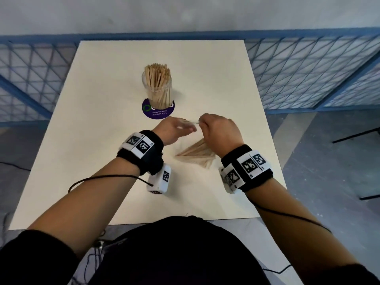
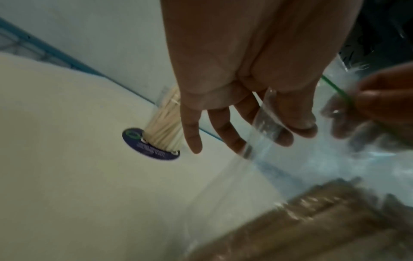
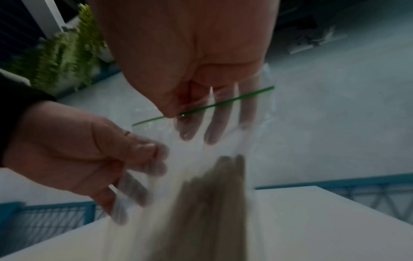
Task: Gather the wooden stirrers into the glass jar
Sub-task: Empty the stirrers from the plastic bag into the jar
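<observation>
A glass jar (image 1: 156, 85) (image 2: 165, 123) packed with upright wooden stirrers stands on a purple coaster (image 1: 158, 114) at the table's far middle. Nearer to me, both hands hold up a clear plastic zip bag (image 2: 223, 194) (image 3: 225, 151) with a green seal line. A bundle of loose stirrers (image 1: 197, 154) (image 2: 312, 220) (image 3: 212, 203) lies in its lower part. My right hand (image 1: 218, 128) (image 3: 176, 113) pinches the bag's top at the green line. My left hand (image 1: 176, 128) (image 2: 290, 134) pinches the opposite lip between thumb and fingers. Both wrist views are blurred.
The white table (image 1: 102, 140) ends close behind the jar and at both sides. A blue mesh fence (image 1: 308, 68) runs round it. A green plant (image 3: 62, 53) stands beyond the table. Black cables trail from both wristbands.
</observation>
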Available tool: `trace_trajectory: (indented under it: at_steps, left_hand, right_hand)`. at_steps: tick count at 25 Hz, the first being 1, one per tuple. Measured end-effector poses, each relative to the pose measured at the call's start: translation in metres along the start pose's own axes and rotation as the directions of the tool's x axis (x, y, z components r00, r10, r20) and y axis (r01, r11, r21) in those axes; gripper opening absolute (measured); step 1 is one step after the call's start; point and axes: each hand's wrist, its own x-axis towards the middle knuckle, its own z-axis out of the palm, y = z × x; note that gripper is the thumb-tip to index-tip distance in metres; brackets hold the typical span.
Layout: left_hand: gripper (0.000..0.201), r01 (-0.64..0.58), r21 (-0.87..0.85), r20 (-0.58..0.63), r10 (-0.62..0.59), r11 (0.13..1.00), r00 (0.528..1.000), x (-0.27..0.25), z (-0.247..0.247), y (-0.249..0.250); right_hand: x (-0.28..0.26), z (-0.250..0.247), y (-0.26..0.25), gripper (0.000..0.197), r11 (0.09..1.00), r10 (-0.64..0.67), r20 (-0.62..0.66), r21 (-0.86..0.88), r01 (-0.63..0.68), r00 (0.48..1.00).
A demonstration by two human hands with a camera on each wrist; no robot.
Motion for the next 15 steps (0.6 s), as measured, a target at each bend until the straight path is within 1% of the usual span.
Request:
trace_trajectory:
  at_steps: [1, 2, 3, 4, 5, 6, 7, 8, 9, 10, 12, 13, 15]
  left_hand:
    - [0.016, 0.010, 0.091, 0.004, -0.010, 0.996, 1.000, 0.000, -0.008, -0.003]
    - [0.020, 0.030, 0.162, -0.046, -0.023, 0.986, 0.999, 0.000, -0.013, -0.006]
    - [0.027, 0.067, 0.218, -0.149, -0.034, 0.974, 0.988, 0.002, -0.018, -0.009]
    - [0.032, 0.121, 0.254, -0.283, -0.046, 0.960, 0.958, 0.001, -0.023, -0.010]
    - [0.035, 0.168, 0.258, -0.404, -0.052, 0.951, 0.913, -0.001, -0.025, -0.008]
    - [0.032, 0.188, 0.224, -0.473, -0.062, 0.956, 0.879, -0.003, -0.026, -0.004]
    - [0.027, 0.183, 0.142, -0.475, -0.095, 0.973, 0.875, -0.005, -0.027, 0.001]
    - [0.020, 0.161, 0.029, -0.423, -0.134, 0.986, 0.896, -0.007, -0.026, 0.006]
    - [0.015, 0.154, -0.076, -0.349, -0.171, 0.985, 0.921, -0.010, -0.023, 0.011]
    - [0.015, 0.156, -0.147, -0.295, -0.194, 0.977, 0.936, -0.013, -0.021, 0.015]
    - [0.018, 0.167, -0.216, -0.278, -0.225, 0.962, 0.934, -0.014, -0.020, 0.017]
    - [0.020, 0.174, -0.239, -0.283, -0.240, 0.955, 0.928, -0.015, -0.021, 0.018]
    - [0.021, 0.187, -0.285, -0.290, -0.270, 0.940, 0.918, -0.016, -0.024, 0.019]
  right_hand:
    - [0.006, -0.002, -0.010, 0.024, 0.998, 0.000, 0.035, 0.063, -0.003, 0.999]
    - [0.010, -0.002, -0.017, 0.023, 0.986, 0.023, 0.046, 0.164, -0.030, 0.999]
    - [0.015, -0.002, -0.022, 0.022, 0.958, 0.065, 0.033, 0.277, -0.072, 0.997]
    - [0.020, -0.002, -0.026, 0.022, 0.911, 0.126, 0.028, 0.392, -0.127, 0.992]
    - [0.025, -0.001, -0.029, 0.021, 0.846, 0.190, 0.044, 0.500, -0.186, 0.981]
    - [0.029, 0.000, -0.032, 0.021, 0.765, 0.242, 0.087, 0.596, -0.246, 0.966]
    - [0.033, 0.001, -0.034, 0.022, 0.674, 0.273, 0.149, 0.676, -0.299, 0.950]
    - [0.036, 0.001, -0.037, 0.024, 0.594, 0.282, 0.208, 0.729, -0.341, 0.937]
    - [0.038, 0.002, -0.039, 0.025, 0.534, 0.282, 0.250, 0.762, -0.368, 0.926]
    - [0.040, 0.001, -0.041, 0.025, 0.482, 0.279, 0.279, 0.787, -0.385, 0.919]
    - [0.041, 0.000, -0.044, 0.025, 0.374, 0.267, 0.323, 0.833, -0.407, 0.908]
    - [0.040, 0.000, -0.045, 0.025, 0.332, 0.254, 0.343, 0.847, -0.415, 0.904]
    - [0.040, 0.001, -0.045, 0.025, 0.301, 0.226, 0.365, 0.856, -0.421, 0.903]
